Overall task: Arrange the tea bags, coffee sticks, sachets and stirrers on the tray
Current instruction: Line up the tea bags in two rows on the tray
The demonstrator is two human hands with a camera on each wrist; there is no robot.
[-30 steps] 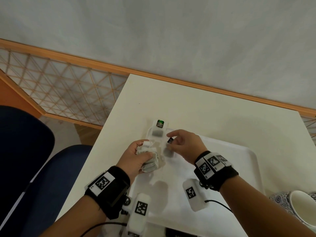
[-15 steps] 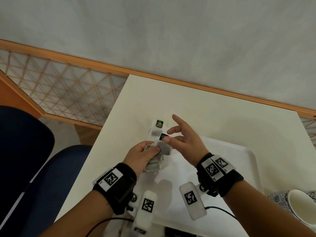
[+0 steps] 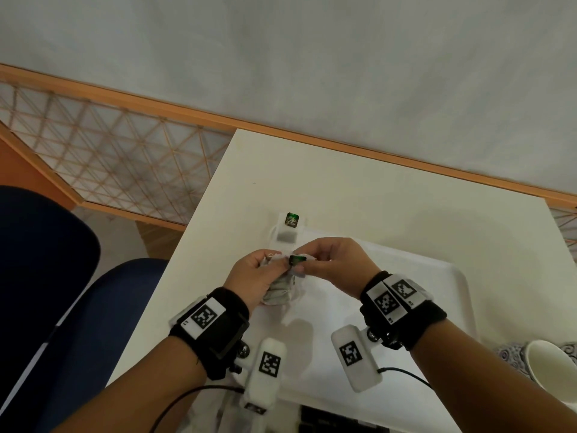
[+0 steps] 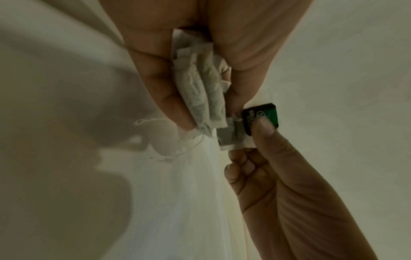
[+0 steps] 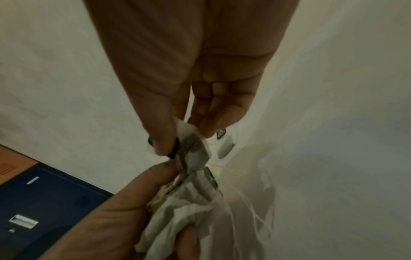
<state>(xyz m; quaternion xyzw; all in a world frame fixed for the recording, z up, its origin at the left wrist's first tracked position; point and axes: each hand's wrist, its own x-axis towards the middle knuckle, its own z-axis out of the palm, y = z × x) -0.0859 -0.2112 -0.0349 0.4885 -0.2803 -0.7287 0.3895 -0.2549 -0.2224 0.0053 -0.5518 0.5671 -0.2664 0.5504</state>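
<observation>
A: A single white paper tea bag (image 4: 229, 139) with a dark green square tag (image 4: 261, 117) is pinched between thumb and fingertips of the right hand (image 3: 331, 264). A bunch of white tea bags (image 4: 200, 98) is clamped in the curled fingers of the left hand (image 3: 253, 279), just beside that pinch.

B: Risk?

A: Loose white strings (image 5: 249, 205) are seen hanging below the bunch. Tangling is likely; neighbouring bags could be dragged out if the single one is pulled fast.

B: Orientation?

A: The bunch's long axis is run along the left palm, ends towards the right fingertips. One placed tea bag (image 3: 288, 229) is laid beyond the fingers, at the far corner of the white plastic tray (image 3: 452, 276), tag end pointed away.
</observation>
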